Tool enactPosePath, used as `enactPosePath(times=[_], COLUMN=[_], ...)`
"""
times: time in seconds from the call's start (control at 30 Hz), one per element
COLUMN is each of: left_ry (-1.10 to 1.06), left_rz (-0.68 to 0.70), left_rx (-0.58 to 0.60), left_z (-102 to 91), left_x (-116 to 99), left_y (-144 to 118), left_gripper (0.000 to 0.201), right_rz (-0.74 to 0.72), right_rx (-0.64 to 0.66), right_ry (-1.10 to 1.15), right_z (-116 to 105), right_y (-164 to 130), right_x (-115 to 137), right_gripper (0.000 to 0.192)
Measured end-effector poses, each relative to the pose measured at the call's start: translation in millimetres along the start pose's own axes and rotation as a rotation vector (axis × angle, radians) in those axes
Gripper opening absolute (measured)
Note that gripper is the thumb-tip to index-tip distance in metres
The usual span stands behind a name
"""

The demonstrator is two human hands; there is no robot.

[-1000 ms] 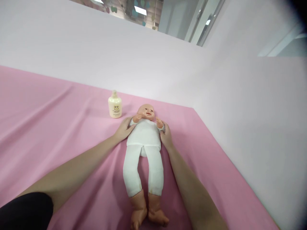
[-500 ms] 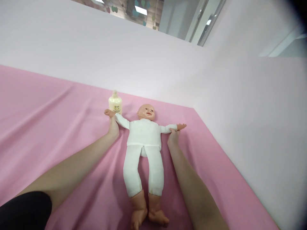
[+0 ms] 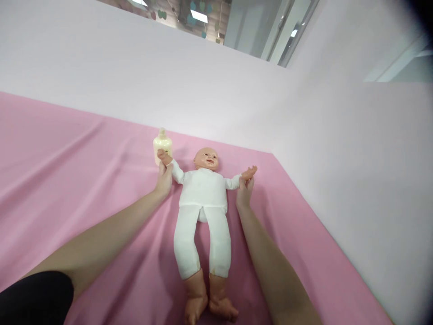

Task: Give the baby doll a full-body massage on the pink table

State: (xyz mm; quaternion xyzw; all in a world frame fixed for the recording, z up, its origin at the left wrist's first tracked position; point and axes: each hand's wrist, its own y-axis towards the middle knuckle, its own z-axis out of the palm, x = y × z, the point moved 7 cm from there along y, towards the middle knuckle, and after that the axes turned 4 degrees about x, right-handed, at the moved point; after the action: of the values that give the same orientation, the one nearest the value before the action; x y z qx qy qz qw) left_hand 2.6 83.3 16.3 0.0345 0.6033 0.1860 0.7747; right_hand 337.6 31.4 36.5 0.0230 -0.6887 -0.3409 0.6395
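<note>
Doll [image 3: 203, 198] (white-suited, supine): left hand [image 3: 164, 179] and right hand [image 3: 244, 192] grip its wrists.

Bottle [image 3: 163, 145] label partly hidden behind doll's hand [image 3: 163, 155], label print too small to read

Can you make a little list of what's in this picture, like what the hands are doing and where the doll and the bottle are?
Doll: on its back on the pink sheet, white suit, arms out and raised, bare feet nearest the camera
Left hand: grips the doll's wrist by the bottle
Right hand: grips the doll's other wrist
Bottle: cream, upright, beside the doll's head, partly behind its raised hand
Behind: white wall
</note>
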Motion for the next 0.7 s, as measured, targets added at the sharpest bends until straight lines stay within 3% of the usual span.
enactPosePath(times=[0.2, 0.3, 0.4, 0.53, 0.7], left_ry=[0.473, 0.653, 0.671, 0.61, 0.343], left_rz=[0.235, 0.324, 0.323, 0.318, 0.258], left_rx=[0.5, 0.608, 0.588, 0.512, 0.269], left_z=[43.6, 53.4, 52.8, 48.6, 28.4], left_x=[-15, -18, -21, -25, -24], left_y=[-18, -24, -25, -25, -16], left_gripper=[0.05, 0.05, 0.048, 0.051, 0.048], right_rz=[-0.045, -0.129, -0.168, -0.09, -0.003], right_rx=[0.296, 0.452, 0.479, 0.4, 0.196], right_ry=[-0.106, -0.229, -0.288, -0.193, -0.035], right_z=[31, 43, 46, 40, 23], right_y=[-14, -18, -18, -16, -11], right_x=[21, 21, 19, 18, 16], right_gripper=[0.05, 0.042, 0.041, 0.046, 0.056])
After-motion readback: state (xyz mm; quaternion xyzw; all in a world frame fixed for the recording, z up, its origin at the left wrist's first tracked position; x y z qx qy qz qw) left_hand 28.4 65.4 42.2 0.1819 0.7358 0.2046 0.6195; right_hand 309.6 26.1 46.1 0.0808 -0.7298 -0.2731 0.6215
